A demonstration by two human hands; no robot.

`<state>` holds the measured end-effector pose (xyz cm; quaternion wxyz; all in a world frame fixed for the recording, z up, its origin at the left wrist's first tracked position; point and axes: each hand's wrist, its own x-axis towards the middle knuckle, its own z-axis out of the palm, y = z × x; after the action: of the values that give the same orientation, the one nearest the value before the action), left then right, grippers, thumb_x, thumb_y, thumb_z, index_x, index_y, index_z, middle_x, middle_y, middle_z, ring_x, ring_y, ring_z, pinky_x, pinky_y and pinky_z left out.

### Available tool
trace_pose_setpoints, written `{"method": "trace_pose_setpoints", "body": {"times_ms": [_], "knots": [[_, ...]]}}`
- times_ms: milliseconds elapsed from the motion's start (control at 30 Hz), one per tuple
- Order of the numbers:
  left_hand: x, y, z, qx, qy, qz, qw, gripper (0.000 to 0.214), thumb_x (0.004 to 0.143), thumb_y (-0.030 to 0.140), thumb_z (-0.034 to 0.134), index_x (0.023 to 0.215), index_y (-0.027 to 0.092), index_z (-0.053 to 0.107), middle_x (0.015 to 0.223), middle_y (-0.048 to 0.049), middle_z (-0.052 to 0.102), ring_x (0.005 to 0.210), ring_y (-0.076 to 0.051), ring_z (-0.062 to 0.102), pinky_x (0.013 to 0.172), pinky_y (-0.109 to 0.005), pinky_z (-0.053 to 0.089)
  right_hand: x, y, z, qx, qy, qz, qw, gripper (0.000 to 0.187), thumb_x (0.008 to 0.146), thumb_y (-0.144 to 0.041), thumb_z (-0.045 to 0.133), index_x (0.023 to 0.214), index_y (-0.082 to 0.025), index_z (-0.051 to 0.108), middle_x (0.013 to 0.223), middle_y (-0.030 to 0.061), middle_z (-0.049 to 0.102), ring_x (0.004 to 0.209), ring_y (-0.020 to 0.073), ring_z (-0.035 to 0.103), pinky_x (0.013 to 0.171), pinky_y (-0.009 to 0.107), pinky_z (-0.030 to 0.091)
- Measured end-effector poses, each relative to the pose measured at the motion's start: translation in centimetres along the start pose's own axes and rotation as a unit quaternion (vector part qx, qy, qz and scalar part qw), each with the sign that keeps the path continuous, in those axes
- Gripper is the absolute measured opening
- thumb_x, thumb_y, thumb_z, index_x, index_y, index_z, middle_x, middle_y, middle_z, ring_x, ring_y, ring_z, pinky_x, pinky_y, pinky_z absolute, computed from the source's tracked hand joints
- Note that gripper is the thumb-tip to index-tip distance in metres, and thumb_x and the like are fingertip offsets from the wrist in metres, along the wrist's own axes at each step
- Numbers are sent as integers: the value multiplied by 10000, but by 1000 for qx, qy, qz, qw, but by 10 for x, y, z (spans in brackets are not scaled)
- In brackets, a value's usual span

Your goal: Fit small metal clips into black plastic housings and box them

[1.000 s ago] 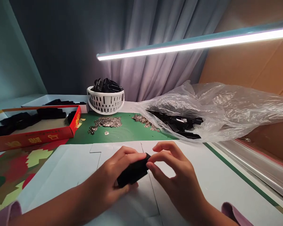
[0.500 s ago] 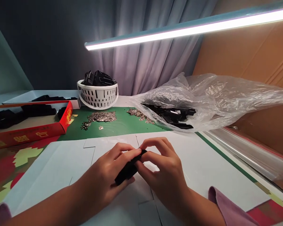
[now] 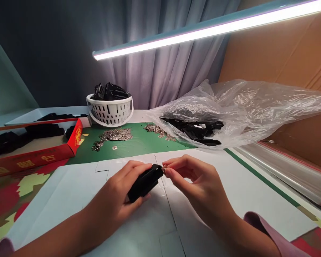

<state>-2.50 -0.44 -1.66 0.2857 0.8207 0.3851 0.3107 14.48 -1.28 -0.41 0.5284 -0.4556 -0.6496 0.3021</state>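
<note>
A black plastic casing is tilted above the white board, its far end pointing up and to the right. My left hand is closed around it, fingers over the top and thumb underneath. Thumb and index finger of my right hand pinch a small metal piece right at the casing's far end. Whether the piece touches the casing I cannot tell. Behind the hands lie a heap of small metal pieces and a second metal heap on the green mat.
A white basket heaped with black plastic parts stands at the back. To the left is a red box with black parts. A clear plastic bag with black parts spreads at right. A lit tube lamp hangs overhead.
My right hand has drawn back to the right from the casing, and a metal piece now shows between its fingertips. My left hand still holds the casing, whose far end is uncovered.
</note>
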Motion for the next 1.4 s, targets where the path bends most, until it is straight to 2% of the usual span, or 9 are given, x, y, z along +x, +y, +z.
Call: {"method": "trace_pose_setpoints", "body": {"times_ms": [100, 300, 400, 533, 800, 1067, 1400], "knots": [[-1, 0, 1, -12, 1, 16, 1000, 412, 719, 117, 470, 1094, 283, 422, 1046, -17, 489, 946, -192, 469, 809, -297, 390, 0, 4, 0, 30, -4, 24, 999, 94, 696, -201, 546, 635, -133, 529, 692, 33, 596, 620, 108, 555, 528, 195, 466], [-2, -2, 3, -34, 1, 17, 999, 435, 704, 127, 499, 1099, 295, 428, 1042, -15, 493, 908, -186, 486, 783, -289, 405, 3, 8, -2, 49, -21, 34, 998, 151, 687, -180, 544, 834, -163, 517, 710, -1, 562, 504, 46, 465, 452, 146, 406], [-2, 0, 2, -38, -9, 7, 999, 376, 701, 152, 518, 1056, 269, 472, 988, -18, 525, 860, -181, 504, 747, -284, 415, 4, 8, -2, 70, -19, 29, 997, 79, 689, -188, 551, 760, -156, 565, 691, 1, 560, 561, 61, 513, 500, 149, 434], [-1, 4, 0, -30, -14, 0, 999, 329, 703, 149, 519, 1016, 249, 505, 923, -12, 546, 826, -171, 507, 712, -269, 412, 3, 7, -2, 71, -28, 63, 995, 71, 661, -202, 589, 679, -134, 578, 625, 6, 565, 550, 78, 528, 486, 161, 433], [-2, 3, 1, 2, 12, 4, 1000, 276, 707, 163, 505, 978, 216, 512, 943, -38, 546, 836, -187, 503, 716, -290, 413, 6, 17, 1, 110, -25, 129, 985, 200, 644, -287, 612, 586, -106, 551, 483, -3, 534, 425, 54, 484, 396, 138, 412], [-3, 3, 1, 35, 22, 24, 999, 316, 700, 159, 526, 1010, 213, 492, 948, -23, 538, 866, -183, 495, 754, -275, 395, 3, 15, 6, 95, 15, 71, 993, 150, 692, -250, 565, 636, -114, 530, 489, -22, 506, 422, 45, 474, 364, 116, 386], [-3, 5, 0, 57, 12, 24, 998, 246, 698, 218, 540, 941, 178, 537, 899, -38, 590, 856, -196, 509, 754, -300, 399, -1, 21, 13, 25, 23, 28, 999, 158, 715, -217, 511, 602, -137, 435, 543, -25, 476, 462, 43, 398, 416, 147, 333]]}}
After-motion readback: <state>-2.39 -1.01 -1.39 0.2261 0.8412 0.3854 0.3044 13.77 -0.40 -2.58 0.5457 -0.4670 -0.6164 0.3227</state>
